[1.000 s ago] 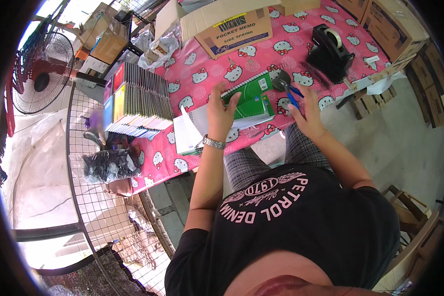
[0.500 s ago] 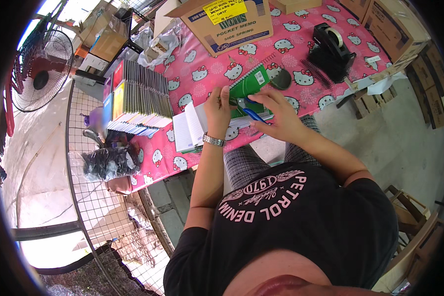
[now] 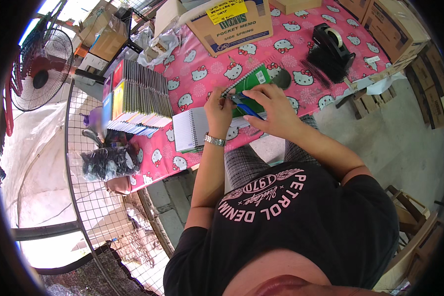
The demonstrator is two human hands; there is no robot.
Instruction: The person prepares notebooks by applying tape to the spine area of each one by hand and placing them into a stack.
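Note:
My left hand [image 3: 218, 111] is closed on a green spiral notebook [image 3: 254, 83], its fingers at the coil near one corner. In my right hand [image 3: 280, 112] is a pair of pliers [image 3: 249, 111] with blue handles. The jaws reach the notebook's coiled edge right beside my left fingertips; whether they pinch the wire is too small to tell. Under my left wrist an open notebook [image 3: 184, 130] with lined pages lies on the pink tablecloth [image 3: 200, 75]. A dark rounded object [image 3: 281, 79] rests just beyond my right hand.
Tall rows of spiral notebooks [image 3: 138, 98] stand at the left. A cardboard box [image 3: 232, 37] is at the back, with a black tape dispenser [image 3: 333, 43] and dark wire coils [image 3: 325, 69] to its right. A fan [image 3: 42, 71] and wire mesh [image 3: 91, 197] border the left side.
The pliers and my right hand have shifted slightly left, bringing the jaws to my left fingertips. The lifted page of the open notebook now lies flatter.

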